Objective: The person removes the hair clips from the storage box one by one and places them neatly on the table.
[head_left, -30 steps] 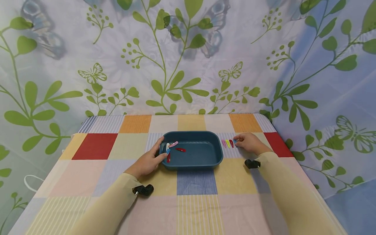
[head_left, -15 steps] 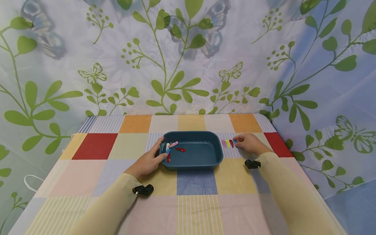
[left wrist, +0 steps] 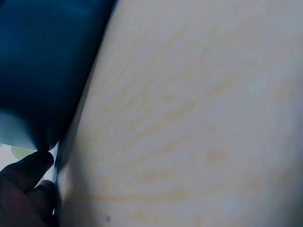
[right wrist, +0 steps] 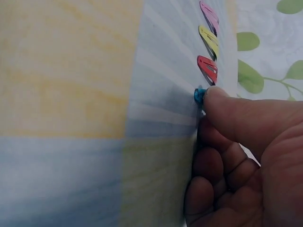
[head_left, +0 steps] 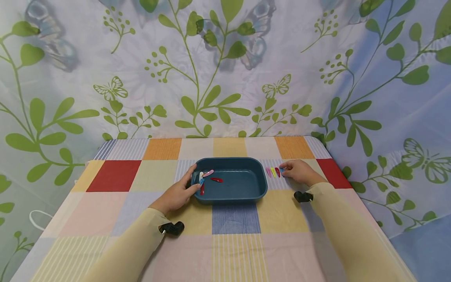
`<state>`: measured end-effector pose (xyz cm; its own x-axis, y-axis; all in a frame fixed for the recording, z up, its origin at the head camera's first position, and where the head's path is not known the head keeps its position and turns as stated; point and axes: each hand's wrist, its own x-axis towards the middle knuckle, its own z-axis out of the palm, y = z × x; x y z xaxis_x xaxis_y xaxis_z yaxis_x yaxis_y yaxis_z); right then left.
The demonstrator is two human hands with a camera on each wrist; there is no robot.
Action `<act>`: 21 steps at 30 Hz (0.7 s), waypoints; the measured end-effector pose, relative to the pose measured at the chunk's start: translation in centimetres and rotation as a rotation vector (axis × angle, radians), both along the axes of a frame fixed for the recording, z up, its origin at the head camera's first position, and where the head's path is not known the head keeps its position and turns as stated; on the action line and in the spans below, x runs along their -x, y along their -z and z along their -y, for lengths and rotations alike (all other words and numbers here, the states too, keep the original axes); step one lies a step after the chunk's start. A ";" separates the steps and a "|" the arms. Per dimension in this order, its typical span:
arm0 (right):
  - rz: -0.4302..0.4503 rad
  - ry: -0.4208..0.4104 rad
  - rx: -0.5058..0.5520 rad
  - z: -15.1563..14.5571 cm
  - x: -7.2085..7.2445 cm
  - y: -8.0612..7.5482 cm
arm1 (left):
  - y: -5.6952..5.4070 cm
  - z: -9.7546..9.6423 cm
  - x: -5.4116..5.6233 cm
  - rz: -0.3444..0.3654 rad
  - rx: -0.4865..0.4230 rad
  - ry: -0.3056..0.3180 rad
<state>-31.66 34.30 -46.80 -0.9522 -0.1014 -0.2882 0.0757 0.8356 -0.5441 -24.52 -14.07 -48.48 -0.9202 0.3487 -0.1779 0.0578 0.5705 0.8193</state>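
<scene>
My left hand (head_left: 178,194) holds the dark blue plastic tray (head_left: 230,200) by its left end, thumb at the rim; its fingertips show against the tray wall (left wrist: 52,61) in the left wrist view. Inside, near that end, lie several snap hair clips: a pink one (head_left: 208,172), a red one (head_left: 216,179), another red one, a white one and a blue one. Right of the tray, my right hand (head_left: 299,171) pinches a blue hair clip (right wrist: 199,96) at the tablecloth. It continues a row with a red clip (right wrist: 207,68), a yellow clip (right wrist: 209,40) and a pink clip (right wrist: 209,16).
A patchwork tablecloth (head_left: 190,254) covers the table. Behind it hangs a curtain (head_left: 225,70) printed with green leaves and butterflies. A white cord loop (head_left: 35,219) shows beyond the table's left edge.
</scene>
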 end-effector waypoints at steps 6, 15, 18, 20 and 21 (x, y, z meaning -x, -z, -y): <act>-0.007 0.024 -0.006 0.0 0.2 -0.6 | 0.0 0.0 0.0 -0.015 0.008 0.002; -0.186 -0.072 0.026 3.1 0.4 -3.8 | 0.0 0.0 0.0 -0.010 0.011 -0.002; -0.209 -0.127 0.011 4.9 0.1 -5.0 | 0.0 0.0 0.0 -0.016 0.022 -0.001; -0.214 -0.156 0.008 6.3 -0.1 -5.8 | 0.0 0.0 -0.1 -0.016 0.025 0.001; -0.213 -0.168 0.011 6.9 -0.2 -6.2 | -0.1 0.0 -0.1 -0.013 0.021 0.002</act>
<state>-31.44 27.37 -40.63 -0.9607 -0.2654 -0.0809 -0.1810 0.8206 -0.5421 -24.44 -14.08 -48.42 -0.9217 0.3470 -0.1734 0.0694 0.5873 0.8064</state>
